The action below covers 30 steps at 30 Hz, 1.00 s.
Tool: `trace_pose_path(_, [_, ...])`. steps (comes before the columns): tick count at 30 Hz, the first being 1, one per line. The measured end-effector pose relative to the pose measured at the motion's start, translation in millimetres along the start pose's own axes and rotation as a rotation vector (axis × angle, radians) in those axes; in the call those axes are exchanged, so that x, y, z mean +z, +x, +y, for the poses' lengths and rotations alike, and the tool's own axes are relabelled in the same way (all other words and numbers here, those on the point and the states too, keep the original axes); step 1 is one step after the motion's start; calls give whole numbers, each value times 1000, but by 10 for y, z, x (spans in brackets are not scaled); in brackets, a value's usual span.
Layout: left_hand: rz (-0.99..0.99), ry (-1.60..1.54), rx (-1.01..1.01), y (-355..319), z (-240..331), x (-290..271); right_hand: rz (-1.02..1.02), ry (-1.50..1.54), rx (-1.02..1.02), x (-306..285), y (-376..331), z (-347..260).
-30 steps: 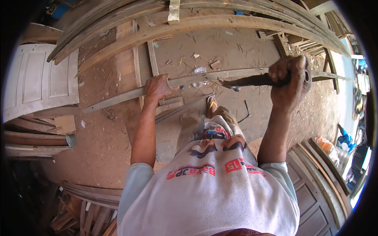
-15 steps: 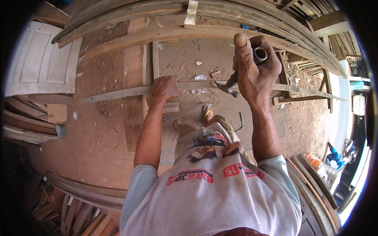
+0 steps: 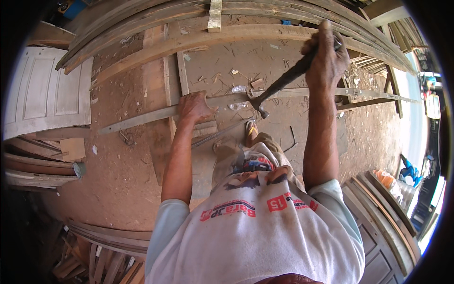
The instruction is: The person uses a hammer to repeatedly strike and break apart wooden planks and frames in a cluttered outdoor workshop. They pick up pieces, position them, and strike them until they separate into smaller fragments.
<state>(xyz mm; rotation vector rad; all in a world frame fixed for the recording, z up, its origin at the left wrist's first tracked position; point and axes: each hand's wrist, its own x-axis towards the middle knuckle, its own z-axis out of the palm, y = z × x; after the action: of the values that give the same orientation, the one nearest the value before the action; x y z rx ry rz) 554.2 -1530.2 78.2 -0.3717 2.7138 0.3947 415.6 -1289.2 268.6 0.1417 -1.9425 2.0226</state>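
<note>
Half a second ago the right hand (image 3: 326, 57) was turned palm-up with the handle end toward the camera. Now it has rolled over and sits higher and further right, and the hammer (image 3: 279, 85) slants down from it, its head close above the long wooden strip (image 3: 142, 120). The left hand (image 3: 195, 108) has hardly shifted along that strip.

The hammer looks heavy at the head and stiff all through. Its dark handle seems plain and a little worn, so a full fist near the far end, as here, should give the most swing. The right fingers are wrapped tight round the handle end. The head is small and dark, and it hangs just above where the strip crosses some pale scraps (image 3: 238, 90).

The strip is long, thin and pale grey-brown. It runs from the lower left across to the right side of the view, over a wooden frame (image 3: 182, 71) laid on the dirt floor (image 3: 118, 175). So slim a piece is probably light and springy and would bounce under a blow, so it wants pressing down close to the strike point. The left hand does that: palm flat, fingers spread over the top edge, pressing rather than gripping.

Curved planks (image 3: 265, 33) are stacked beyond, and a white panelled door (image 3: 45, 92) lies to the left.
</note>
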Motion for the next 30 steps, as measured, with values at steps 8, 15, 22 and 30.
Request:
trace_pose_path(8, [-79, 12, -7, -3, -19, -40, 215, 332, 127, -578, 292, 592])
trace_pose_path(15, [-88, 8, -13, -1, 41, -121, 198, 399, 221, -1022, 307, 831])
trace_pose_path(22, [-12, -15, -8, -25, 9, -55, -508, -143, -163, 451, -289, -250])
trace_pose_path(30, [-59, -36, 36, -2, 2, -56, -818, 418, -175, -531, -323, -96])
